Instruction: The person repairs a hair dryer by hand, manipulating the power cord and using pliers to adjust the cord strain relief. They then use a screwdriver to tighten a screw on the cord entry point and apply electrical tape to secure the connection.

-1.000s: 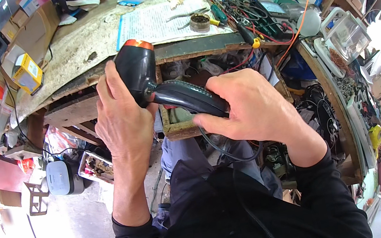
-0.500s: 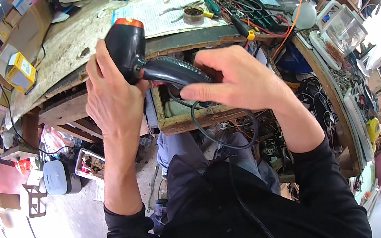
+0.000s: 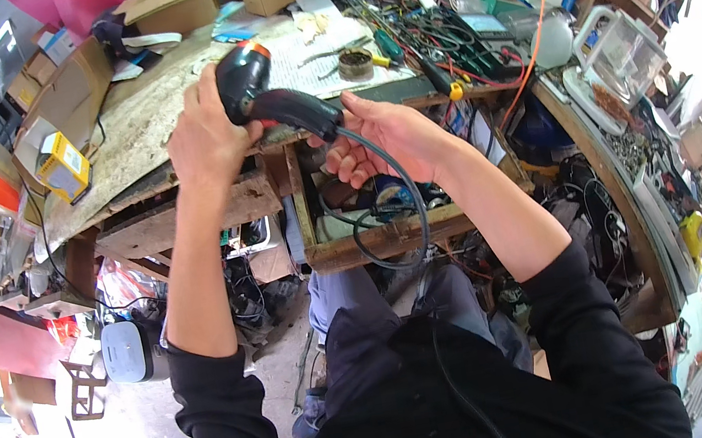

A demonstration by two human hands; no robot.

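Head view, and from where I stand the hair dryer (image 3: 276, 103) is up in the air, just above the near edge of the workbench (image 3: 139, 115), its orange-rimmed end pointing away from the person and its handle slanting down to the right. The left hand (image 3: 212, 135) is wrapped around the body from its left side and seems to carry the weight. The right hand (image 3: 398, 137) sits by the handle's lower end, thumb lifted apart, fingers loosely curled (whether they brush the handle or the cord, I cannot tell). That cord (image 3: 420, 207) loops down in front of an open drawer (image 3: 391, 235) with bits and wires inside.

As for how far things stand, I judge it to be a handling stage: the dryer is picked up and held clear, its casing looks whole, the cord joins the handle, and it is not set down. No tool is visible in either hand; a round tin (image 3: 356, 64) and a green screwdriver (image 3: 387, 43) lie beyond on the bench, near a sheet of paper (image 3: 313, 49). What remains, I cannot read from here; no loose dryer part shows that I can make out.
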